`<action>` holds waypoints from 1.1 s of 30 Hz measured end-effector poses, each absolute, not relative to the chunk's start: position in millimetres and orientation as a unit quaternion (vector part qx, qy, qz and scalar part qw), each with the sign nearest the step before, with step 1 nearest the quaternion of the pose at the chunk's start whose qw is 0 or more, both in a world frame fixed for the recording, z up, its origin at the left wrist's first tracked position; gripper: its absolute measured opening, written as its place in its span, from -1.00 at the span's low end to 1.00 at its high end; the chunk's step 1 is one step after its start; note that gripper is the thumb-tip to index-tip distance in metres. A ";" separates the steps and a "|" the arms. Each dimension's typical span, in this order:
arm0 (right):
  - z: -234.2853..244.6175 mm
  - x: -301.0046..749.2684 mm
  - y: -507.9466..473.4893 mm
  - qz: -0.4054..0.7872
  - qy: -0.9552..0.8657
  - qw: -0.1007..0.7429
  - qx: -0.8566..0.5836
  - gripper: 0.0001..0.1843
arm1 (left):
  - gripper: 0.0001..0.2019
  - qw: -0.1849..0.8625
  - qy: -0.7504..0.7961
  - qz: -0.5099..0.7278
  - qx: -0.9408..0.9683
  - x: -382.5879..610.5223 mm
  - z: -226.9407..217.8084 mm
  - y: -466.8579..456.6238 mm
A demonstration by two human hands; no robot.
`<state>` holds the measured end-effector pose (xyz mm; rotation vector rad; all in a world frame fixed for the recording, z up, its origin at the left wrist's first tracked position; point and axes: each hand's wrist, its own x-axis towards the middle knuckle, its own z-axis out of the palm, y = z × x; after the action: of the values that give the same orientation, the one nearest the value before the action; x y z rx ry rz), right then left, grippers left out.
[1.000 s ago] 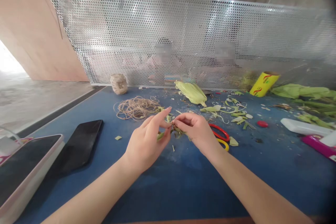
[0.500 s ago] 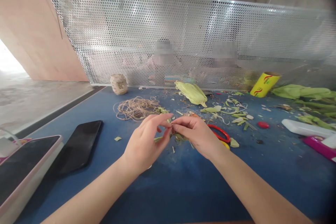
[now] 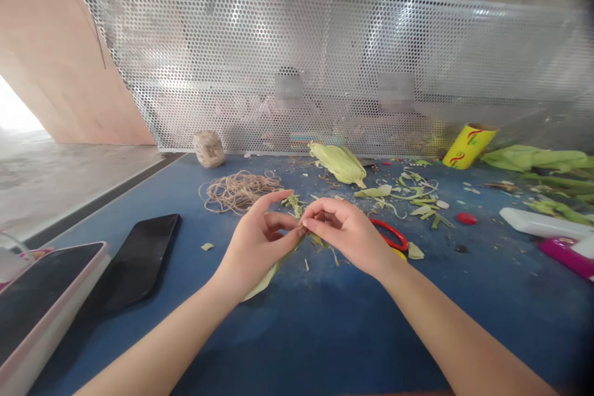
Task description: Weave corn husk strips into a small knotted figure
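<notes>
My left hand (image 3: 255, 244) and my right hand (image 3: 355, 235) meet over the middle of the blue table, fingertips pinched together. Between them is a corn husk strip (image 3: 263, 284), whose pale green end slants down below my left palm. Exactly what the fingertips pinch is partly hidden. A crumpled green husk piece (image 3: 293, 202) shows just behind the fingers. Beside my right wrist lie scissors with a red handle (image 3: 392, 235), partly covered by that arm. A tangle of brown twine (image 3: 239, 192) lies behind my left hand.
A husk-wrapped corn ear (image 3: 341, 164) lies by the perforated metal screen (image 3: 260, 31); people are behind it. Husk scraps (image 3: 424, 207) and a yellow roll (image 3: 468, 147) are at right. A twine-wrapped jar (image 3: 208, 150) and a black phone (image 3: 142, 257) are left.
My left hand has turned and its index finger has lifted away from the pinch. More of the husk strip now shows below the left palm. My right hand stays nearly in place.
</notes>
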<state>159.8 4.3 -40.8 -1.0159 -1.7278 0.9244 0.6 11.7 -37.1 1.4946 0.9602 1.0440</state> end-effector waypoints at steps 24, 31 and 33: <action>-35.9 175.3 -0.1 0.085 -0.836 0.489 -0.234 -0.87 | -0.44 0.733 0.330 0.345 0.485 -11.1 -26.8 17.0; -37.5 176.0 -2.7 0.063 -0.844 0.479 -0.235 -0.85 | -0.39 0.740 0.324 0.336 0.484 -16.2 -25.6 19.2; -37.6 175.6 -2.6 0.066 -0.848 0.471 -0.234 -0.85 | -0.38 0.734 0.329 0.334 0.491 -16.2 -25.1 18.8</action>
<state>175.6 -2.6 -37.6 -0.5742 -2.0770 0.1625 -16.2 18.8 -25.1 1.0795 0.7224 0.7339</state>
